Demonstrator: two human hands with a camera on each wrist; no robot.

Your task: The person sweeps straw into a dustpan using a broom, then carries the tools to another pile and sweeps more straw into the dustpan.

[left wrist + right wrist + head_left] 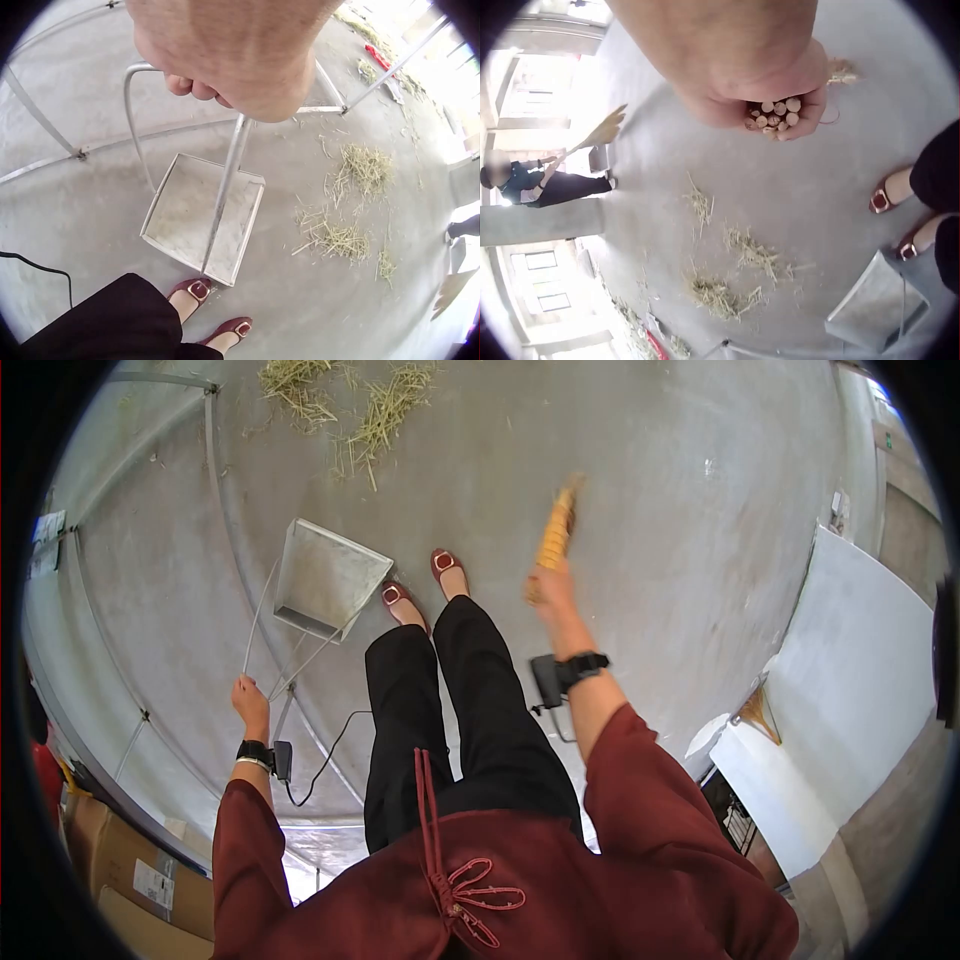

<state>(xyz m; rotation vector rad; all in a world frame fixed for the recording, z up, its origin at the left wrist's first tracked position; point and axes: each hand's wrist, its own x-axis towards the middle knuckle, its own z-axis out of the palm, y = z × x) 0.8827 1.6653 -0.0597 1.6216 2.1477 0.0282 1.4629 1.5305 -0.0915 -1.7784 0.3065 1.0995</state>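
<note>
A metal dustpan (335, 575) with a wire handle stands on the floor left of the feet; my left hand (252, 705) grips its handle. In the left wrist view the left hand (225, 60) is above the dustpan (199, 214), fingers curled round the bar. My right hand (555, 590) holds a yellow-bound bundle (556, 538), a short broom by its look, raised over the floor. Cut stalk ends (776, 116) show inside the right hand (765, 90) in the right wrist view. Straw (390, 410) lies in loose piles ahead of the feet.
Metal tubing (215, 470) runs along the floor at the left. Cardboard boxes (140, 860) are at lower left, a white panel (850, 680) at right. Another person (562, 184) with a long broom (600, 135) shows in the right wrist view. A red-handled tool (379, 56) lies beyond the straw.
</note>
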